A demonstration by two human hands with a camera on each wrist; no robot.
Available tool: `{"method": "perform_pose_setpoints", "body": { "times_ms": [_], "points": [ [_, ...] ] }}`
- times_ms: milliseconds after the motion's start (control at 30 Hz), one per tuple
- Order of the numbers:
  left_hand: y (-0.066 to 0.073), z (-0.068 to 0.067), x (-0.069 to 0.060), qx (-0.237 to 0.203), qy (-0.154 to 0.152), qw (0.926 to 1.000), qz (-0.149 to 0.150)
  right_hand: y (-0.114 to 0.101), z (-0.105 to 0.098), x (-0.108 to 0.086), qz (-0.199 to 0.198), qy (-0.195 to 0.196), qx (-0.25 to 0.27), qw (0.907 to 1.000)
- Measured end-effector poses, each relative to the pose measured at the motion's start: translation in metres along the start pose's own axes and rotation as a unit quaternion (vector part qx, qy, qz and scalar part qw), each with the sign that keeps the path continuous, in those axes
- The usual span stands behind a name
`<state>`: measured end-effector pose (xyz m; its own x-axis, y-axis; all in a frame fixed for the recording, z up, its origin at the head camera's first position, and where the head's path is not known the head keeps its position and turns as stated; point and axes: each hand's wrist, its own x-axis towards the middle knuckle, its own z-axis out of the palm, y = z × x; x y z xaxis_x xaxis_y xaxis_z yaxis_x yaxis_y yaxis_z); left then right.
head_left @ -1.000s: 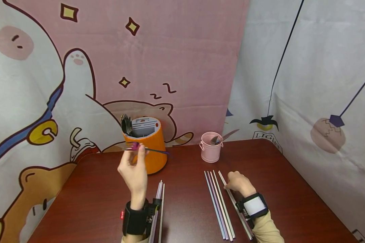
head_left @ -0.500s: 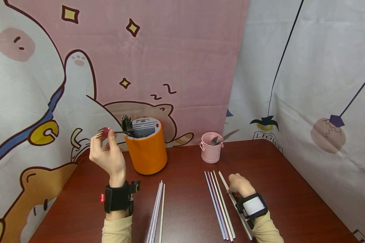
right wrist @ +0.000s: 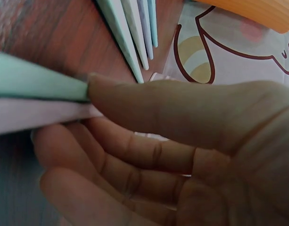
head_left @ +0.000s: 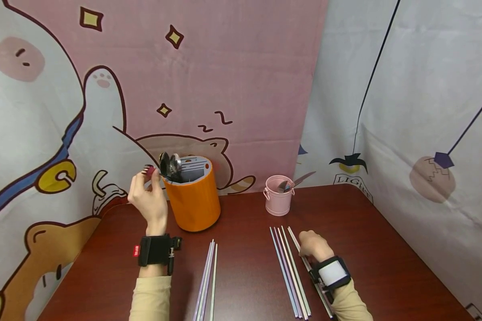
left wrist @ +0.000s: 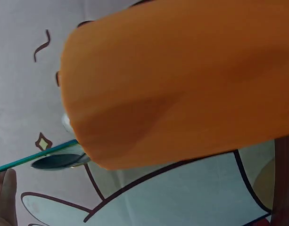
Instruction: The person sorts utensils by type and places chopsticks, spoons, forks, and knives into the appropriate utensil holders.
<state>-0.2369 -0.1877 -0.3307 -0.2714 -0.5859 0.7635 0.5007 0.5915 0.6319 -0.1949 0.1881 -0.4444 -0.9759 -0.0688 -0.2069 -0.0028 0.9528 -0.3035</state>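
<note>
In the head view, my left hand (head_left: 148,200) pinches a fork with a reddish-purple head (head_left: 148,170) at the left rim of the orange utensil holder (head_left: 194,200). The tines point up and left. In the left wrist view, the teal fork handle (left wrist: 36,156) slants to the holder's rim, its far end hidden. Spoons (head_left: 172,164) stand in the holder beside it. Over at the right, my right hand (head_left: 315,246) holds a pale green chopstick (right wrist: 36,77) and a pale pink chopstick (right wrist: 36,114) between thumb and fingers, low over the table.
A small pink bucket (head_left: 278,199) with cutlery (head_left: 303,178) in it stands at the back. Several pastel chopsticks (head_left: 290,272) lie left of my right hand. More chopsticks (head_left: 206,281) lie at the middle front of the brown table (head_left: 245,263). A printed cloth (head_left: 257,89) hangs behind.
My left hand has moved left and up with the fork, then slightly right, bringing the handle to the holder's rim. My right hand stays at the two chopsticks with hardly any movement.
</note>
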Motion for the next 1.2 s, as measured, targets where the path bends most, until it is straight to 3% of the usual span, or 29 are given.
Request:
{"method": "perform_pose_setpoints", "body": {
  "times_ms": [167,400,667,900,1067,1200],
  "points": [
    [-0.003,0.001,0.005,0.027,-0.019,0.9992,0.023,-0.003,0.001,0.000,0.004,0.006,-0.017,0.9998],
    [0.006,0.005,0.014,0.048,-0.043,0.9963,0.058,-0.004,0.002,0.002,0.012,-0.002,-0.028,0.9995],
    [0.017,0.010,0.021,0.073,-0.062,0.9930,0.070,-0.002,0.004,0.005,0.017,-0.003,-0.024,0.9996],
    [0.013,0.016,0.023,0.097,-0.111,0.9881,0.041,-0.001,0.006,0.009,0.029,-0.013,-0.017,0.9993],
    [0.003,0.018,0.019,0.140,-0.168,0.9758,0.010,-0.002,0.003,0.005,0.021,-0.006,-0.016,0.9996],
    [-0.007,0.019,0.014,0.164,-0.179,0.9700,-0.007,-0.003,0.002,0.002,0.015,0.002,-0.016,0.9998]
  ]
}}
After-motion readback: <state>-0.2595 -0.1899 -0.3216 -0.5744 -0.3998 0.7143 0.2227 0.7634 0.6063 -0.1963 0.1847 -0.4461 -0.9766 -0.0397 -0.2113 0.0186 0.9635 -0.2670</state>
